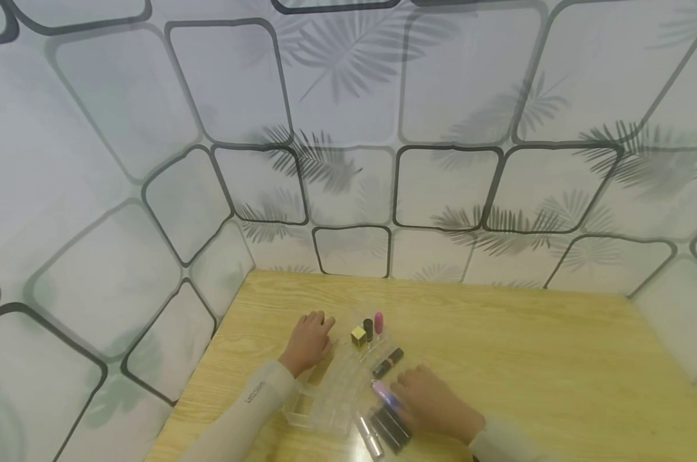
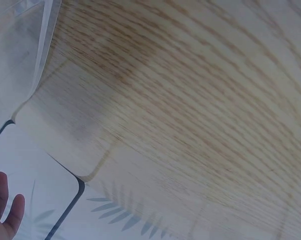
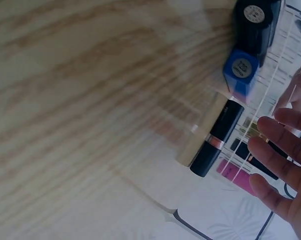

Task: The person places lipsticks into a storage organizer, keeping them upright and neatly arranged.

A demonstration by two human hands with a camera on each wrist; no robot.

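Note:
A clear plastic lipstick organizer (image 1: 333, 401) stands on the table with stepped rows of slots. Upright in its far end are a pink tube (image 1: 379, 322), a black tube (image 1: 368, 329) and a gold-topped one (image 1: 358, 336). My left hand (image 1: 309, 343) rests at the organizer's left side, fingers loose and empty. Over the organizer's right side, my right hand (image 1: 431, 398) hovers beside a purple-blue lipstick box (image 1: 385, 393); in the right wrist view its fingers (image 3: 278, 165) are spread and hold nothing. A black lipstick with a coppery band (image 3: 218, 140) lies nearby on the table.
Several dark tubes (image 1: 390, 428) and a silver tube (image 1: 369, 437) lie close together at the organizer's near right. The wooden table (image 1: 527, 359) extends to the right. Patterned wall covering (image 1: 348, 192) rises behind and on both sides.

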